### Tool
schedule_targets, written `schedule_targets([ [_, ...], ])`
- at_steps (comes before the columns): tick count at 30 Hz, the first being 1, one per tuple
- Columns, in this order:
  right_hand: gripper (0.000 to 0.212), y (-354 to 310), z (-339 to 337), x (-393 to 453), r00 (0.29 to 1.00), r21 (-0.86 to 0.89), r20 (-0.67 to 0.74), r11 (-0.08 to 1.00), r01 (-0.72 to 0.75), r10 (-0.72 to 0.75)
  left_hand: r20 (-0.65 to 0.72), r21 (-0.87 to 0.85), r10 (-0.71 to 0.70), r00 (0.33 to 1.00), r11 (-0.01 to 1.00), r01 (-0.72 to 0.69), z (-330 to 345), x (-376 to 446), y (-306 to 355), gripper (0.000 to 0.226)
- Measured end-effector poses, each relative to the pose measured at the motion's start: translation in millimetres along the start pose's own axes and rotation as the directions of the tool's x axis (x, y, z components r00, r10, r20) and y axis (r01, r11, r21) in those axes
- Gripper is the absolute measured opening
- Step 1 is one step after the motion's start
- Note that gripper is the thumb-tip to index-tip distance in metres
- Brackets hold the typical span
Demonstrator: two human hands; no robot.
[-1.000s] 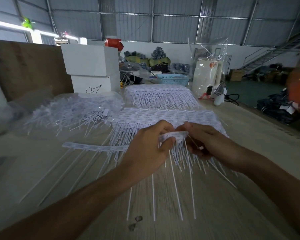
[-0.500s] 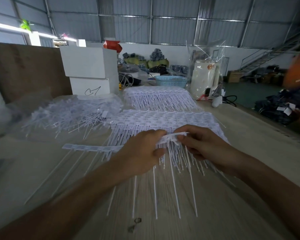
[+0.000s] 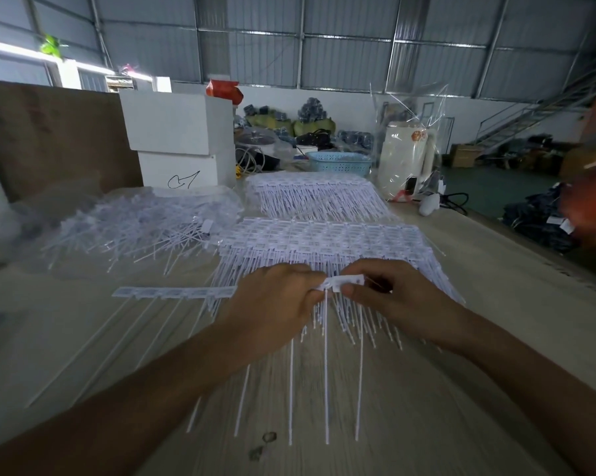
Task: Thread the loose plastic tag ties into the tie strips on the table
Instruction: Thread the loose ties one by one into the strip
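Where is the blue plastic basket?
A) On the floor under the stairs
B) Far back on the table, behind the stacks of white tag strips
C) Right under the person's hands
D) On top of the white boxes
B: the blue basket sits at the far end of the table, beyond the stacked tag strips and well away from the left hand and right hand.

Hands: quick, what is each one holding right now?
Left hand: fingers pinch the tie strip.
Right hand: fingers pinch the same tie strip.
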State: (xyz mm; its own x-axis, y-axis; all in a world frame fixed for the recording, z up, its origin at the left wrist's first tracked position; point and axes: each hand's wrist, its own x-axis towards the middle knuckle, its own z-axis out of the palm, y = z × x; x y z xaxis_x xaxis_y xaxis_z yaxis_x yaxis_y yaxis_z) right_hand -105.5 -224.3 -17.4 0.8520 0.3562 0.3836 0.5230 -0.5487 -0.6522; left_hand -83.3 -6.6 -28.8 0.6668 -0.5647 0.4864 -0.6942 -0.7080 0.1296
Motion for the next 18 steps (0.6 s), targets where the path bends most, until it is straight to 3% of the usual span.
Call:
schedule_targets([
  [6, 0.013, 3.8, 0.1, 0.3, 0.992, -0.249, -0.016, 0.961, 0.118, -0.126, 0.154, -0.178, -0.002, 0.988, 0.984, 0.030, 4.8, 4.1, -9.0, 0.022],
  [12, 0.010, 8.3, 2.6, 3.2, 0.978, -0.488, -0.060, 0.861, 0.146, -0.200, 0.185, -0.319, 0.021, 0.983, 0.947, 0.040, 5.9, 3.7, -6.3, 0.035],
  [15, 0.009, 10.9, -4.7, 3.9, 0.983, -0.335, -0.116, 0.937, 0.098, -0.144, 0.111, -0.259, 0.033, 0.993, 0.966, -0.003, 7.5, 2.4, -3.1, 0.039],
  [18, 0.014, 13.4, -11.0, 3.8, 0.992, -0.285, -0.103, 0.958, 0.044, -0.077, 0.025, -0.215, -0.029, 0.999, 0.976, 0.034, 8.4, 1.0, -2.0, 0.025],
])
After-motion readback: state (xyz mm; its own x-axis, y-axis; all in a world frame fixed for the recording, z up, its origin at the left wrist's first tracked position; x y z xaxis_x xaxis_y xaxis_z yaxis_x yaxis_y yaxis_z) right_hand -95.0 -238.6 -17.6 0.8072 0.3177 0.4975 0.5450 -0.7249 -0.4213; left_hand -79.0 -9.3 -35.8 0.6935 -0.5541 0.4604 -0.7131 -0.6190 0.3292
